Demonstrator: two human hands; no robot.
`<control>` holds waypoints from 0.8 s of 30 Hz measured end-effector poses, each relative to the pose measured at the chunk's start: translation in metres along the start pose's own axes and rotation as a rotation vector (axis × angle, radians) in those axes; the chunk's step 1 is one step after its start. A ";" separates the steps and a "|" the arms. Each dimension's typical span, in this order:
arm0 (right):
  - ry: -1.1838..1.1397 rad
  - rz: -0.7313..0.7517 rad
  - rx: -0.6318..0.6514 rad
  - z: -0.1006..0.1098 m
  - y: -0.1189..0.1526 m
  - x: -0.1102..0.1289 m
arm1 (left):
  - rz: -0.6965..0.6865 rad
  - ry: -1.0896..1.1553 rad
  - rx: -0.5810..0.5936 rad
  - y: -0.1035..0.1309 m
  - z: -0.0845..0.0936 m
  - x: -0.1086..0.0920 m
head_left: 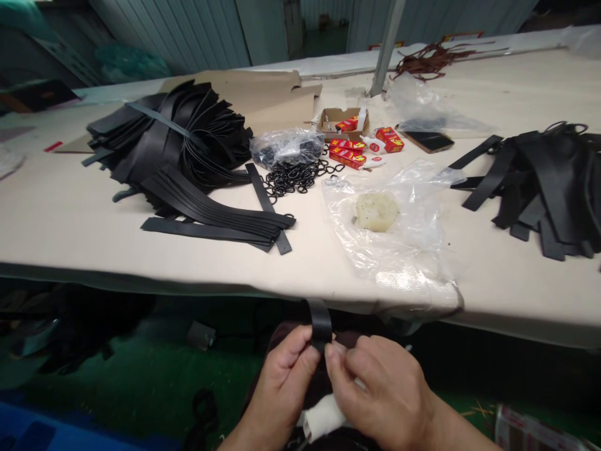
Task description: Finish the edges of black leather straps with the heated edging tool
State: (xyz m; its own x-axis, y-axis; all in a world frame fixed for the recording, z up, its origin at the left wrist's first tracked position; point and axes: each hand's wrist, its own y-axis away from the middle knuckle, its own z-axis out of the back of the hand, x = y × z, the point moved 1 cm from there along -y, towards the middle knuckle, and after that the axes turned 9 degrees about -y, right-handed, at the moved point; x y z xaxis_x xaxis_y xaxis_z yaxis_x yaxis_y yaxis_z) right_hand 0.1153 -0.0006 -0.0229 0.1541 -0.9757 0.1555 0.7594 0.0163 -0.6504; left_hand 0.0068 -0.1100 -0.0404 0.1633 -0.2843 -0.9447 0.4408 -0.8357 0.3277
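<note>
Below the table's front edge, a black leather strap (321,322) curves upward in a bend between my two hands. My left hand (288,376) pinches it from the left with thumb and fingers. On the other side my right hand (380,382) is closed on the strap's edge, thumb and forefinger pressed together. A white cylindrical wrap (323,418) shows under the right hand; whether it is held or worn on a finger I cannot tell. The strap's lower part is hidden by my fingers.
On the table (310,269) lie a tied bundle of black straps (173,138), loose straps (211,203), black metal rings (291,176), red glue boxes (347,153), a yellowish block (377,212) on plastic, a phone (428,140) and another strap pile (549,181). A post (389,47) stands behind.
</note>
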 end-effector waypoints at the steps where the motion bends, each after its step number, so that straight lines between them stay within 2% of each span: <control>1: -0.015 0.020 0.003 0.001 0.000 -0.001 | -0.002 -0.006 -0.002 0.000 0.000 -0.001; 7: -0.086 0.068 0.078 0.004 0.005 -0.006 | -0.001 -0.004 -0.024 -0.001 -0.005 0.000; 12: -0.105 0.057 0.056 0.004 0.005 -0.006 | -0.084 -0.090 -0.057 -0.001 -0.005 -0.002; 14: -0.081 0.034 0.052 0.004 0.005 -0.006 | -0.152 -0.167 -0.081 -0.002 -0.005 -0.002; 17: -0.082 -0.001 0.039 0.003 0.005 -0.007 | -0.331 -0.340 -0.151 -0.002 -0.004 -0.001; 21: -0.267 -0.090 -0.005 0.002 0.008 -0.008 | -0.566 -0.560 -0.241 -0.001 -0.002 0.006; 24: -0.477 -0.306 -0.059 -0.001 0.011 -0.007 | -0.593 -0.587 -0.279 -0.001 -0.002 0.007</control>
State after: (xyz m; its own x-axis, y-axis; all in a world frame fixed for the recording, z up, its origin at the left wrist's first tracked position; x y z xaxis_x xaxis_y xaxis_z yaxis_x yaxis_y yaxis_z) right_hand 0.1221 0.0061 -0.0320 0.2114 -0.7275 0.6527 0.7801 -0.2768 -0.5611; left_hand 0.0088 -0.1103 -0.0476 -0.6074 -0.0999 -0.7881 0.5210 -0.7990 -0.3002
